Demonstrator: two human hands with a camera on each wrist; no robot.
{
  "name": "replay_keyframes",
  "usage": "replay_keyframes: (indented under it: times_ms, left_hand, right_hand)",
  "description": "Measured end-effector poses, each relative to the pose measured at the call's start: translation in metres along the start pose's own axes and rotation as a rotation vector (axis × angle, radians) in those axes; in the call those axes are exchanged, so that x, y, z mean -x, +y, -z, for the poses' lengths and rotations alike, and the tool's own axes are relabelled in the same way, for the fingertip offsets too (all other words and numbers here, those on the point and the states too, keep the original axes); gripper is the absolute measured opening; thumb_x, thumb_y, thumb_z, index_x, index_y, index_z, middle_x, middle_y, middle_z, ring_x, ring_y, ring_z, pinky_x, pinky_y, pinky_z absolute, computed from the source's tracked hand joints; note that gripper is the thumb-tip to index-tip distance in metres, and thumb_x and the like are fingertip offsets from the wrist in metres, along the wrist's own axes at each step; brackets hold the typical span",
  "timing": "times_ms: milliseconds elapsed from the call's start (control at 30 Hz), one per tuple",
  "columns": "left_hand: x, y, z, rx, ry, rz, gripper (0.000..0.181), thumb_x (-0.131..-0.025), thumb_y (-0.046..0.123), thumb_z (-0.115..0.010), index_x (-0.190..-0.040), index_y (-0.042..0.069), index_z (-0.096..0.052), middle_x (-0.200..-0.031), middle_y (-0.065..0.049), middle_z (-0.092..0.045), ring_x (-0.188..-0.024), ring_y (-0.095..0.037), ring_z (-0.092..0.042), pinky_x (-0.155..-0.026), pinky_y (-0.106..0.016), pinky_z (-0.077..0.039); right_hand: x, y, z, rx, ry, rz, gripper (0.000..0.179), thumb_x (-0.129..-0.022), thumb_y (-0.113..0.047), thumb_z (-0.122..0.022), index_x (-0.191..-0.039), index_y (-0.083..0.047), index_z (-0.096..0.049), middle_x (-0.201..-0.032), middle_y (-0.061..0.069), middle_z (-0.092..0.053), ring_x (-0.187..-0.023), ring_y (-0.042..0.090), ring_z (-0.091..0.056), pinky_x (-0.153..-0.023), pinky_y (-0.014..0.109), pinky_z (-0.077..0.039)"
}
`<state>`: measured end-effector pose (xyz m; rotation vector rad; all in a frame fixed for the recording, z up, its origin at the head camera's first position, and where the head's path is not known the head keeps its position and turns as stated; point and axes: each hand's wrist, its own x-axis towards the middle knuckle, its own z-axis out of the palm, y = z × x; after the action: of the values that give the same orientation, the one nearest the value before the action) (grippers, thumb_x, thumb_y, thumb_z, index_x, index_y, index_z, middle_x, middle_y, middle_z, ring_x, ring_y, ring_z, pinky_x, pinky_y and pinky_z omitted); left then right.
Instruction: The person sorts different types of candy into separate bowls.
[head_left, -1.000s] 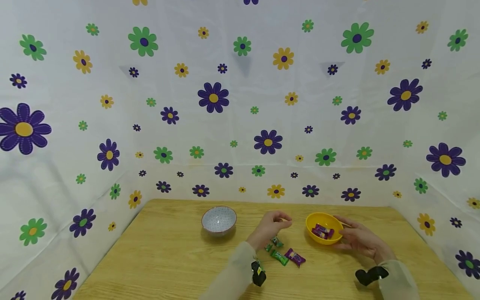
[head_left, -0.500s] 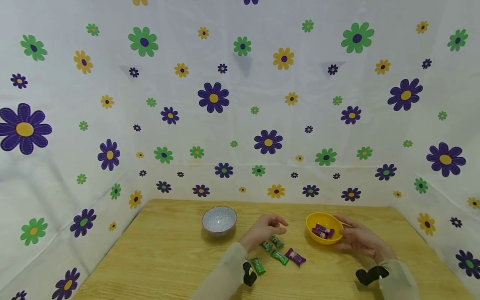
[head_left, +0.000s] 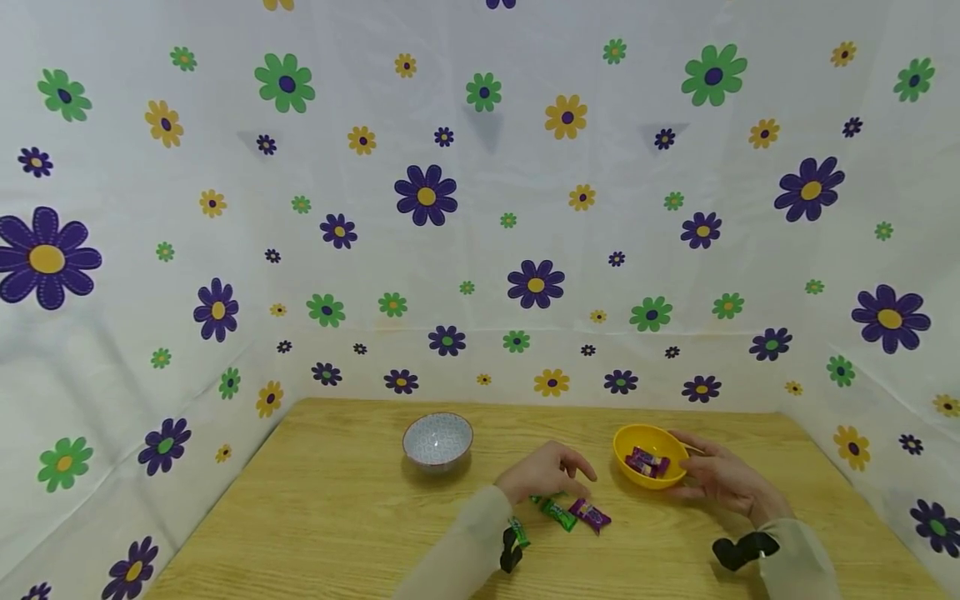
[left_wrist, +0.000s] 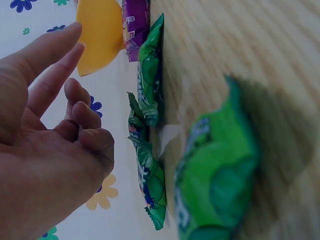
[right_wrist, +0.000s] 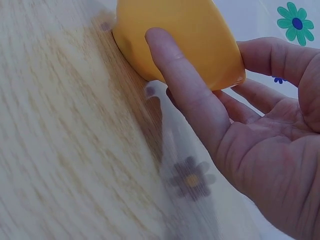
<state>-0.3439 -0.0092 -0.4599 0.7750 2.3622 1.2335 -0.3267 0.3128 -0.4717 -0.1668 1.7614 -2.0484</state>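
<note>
My left hand [head_left: 546, 472] hovers over the wrapped candies, thumb and index finger apart, the other fingers partly bent; it holds nothing. Just below its fingertips lies a purple wrapped candy [head_left: 590, 515]. Beside that is a green wrapped candy [head_left: 558, 514], and another green candy [head_left: 519, 531] lies nearer the wrist. The left wrist view shows several green candies on the table, one very close and blurred [left_wrist: 215, 185]. At the right, my right hand [head_left: 726, 479] grips the side of a yellow bowl [right_wrist: 190, 45], which has purple candies [head_left: 646, 462] inside.
A pale blue patterned bowl [head_left: 438, 442] with a reddish rim stands at the left back of the wooden table [head_left: 322, 500]. Flower-printed white cloth [head_left: 480, 250] hangs behind the table and on both sides.
My left hand moves slightly left, then back right and down toward the purple candy, with its fingers spread more apart. My right hand stays on the yellow bowl.
</note>
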Motion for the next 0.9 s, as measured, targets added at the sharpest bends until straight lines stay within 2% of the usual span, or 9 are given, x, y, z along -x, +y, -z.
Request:
replay_keyframes:
  times_ms: [167,500,667,900]
  left_hand:
    - [-0.003,0.0,-0.003,-0.078,-0.053,0.018,0.017,-0.082,0.015,-0.079,-0.099,0.013,-0.077,-0.083,0.003,-0.058,-0.076,-0.01,-0.044,-0.063,-0.022,-0.034]
    - [-0.008,-0.002,-0.011,-0.111,-0.105,0.012,0.015,-0.081,0.013,-0.079,-0.096,0.011,-0.078,-0.064,0.002,-0.052,-0.059,-0.01,-0.043,-0.053,-0.021,-0.033]
    - [-0.008,-0.001,-0.013,-0.109,-0.098,0.045,0.012,-0.083,0.011,-0.078,-0.094,0.01,-0.078,-0.066,0.003,-0.056,-0.06,-0.01,-0.044,-0.053,-0.02,-0.035]
    - [-0.01,-0.002,-0.015,-0.118,-0.096,0.046,0.007,-0.083,0.014,-0.078,-0.09,0.012,-0.078,-0.07,0.005,-0.061,-0.06,-0.008,-0.047,-0.053,-0.019,-0.037]
  right_hand:
    - [0.0,-0.001,0.0,0.012,0.026,-0.019,0.073,-0.1,-0.004,-0.047,-0.157,-0.005,-0.002,-0.161,0.028,0.004,-0.119,0.022,-0.057,-0.099,0.051,-0.047]
    - [0.0,-0.001,-0.002,0.0,0.037,-0.024,0.075,-0.099,-0.003,-0.048,-0.157,-0.005,-0.001,-0.16,0.029,0.007,-0.12,0.023,-0.056,-0.099,0.052,-0.047]
    - [0.0,0.0,-0.001,0.011,0.035,-0.018,0.072,-0.1,-0.003,-0.046,-0.157,-0.005,-0.002,-0.16,0.028,0.006,-0.117,0.02,-0.057,-0.099,0.051,-0.048]
    - [0.0,0.0,-0.001,0.017,0.018,-0.009,0.073,-0.1,-0.004,-0.047,-0.157,-0.004,-0.001,-0.16,0.029,0.006,-0.121,0.023,-0.055,-0.098,0.051,-0.048]
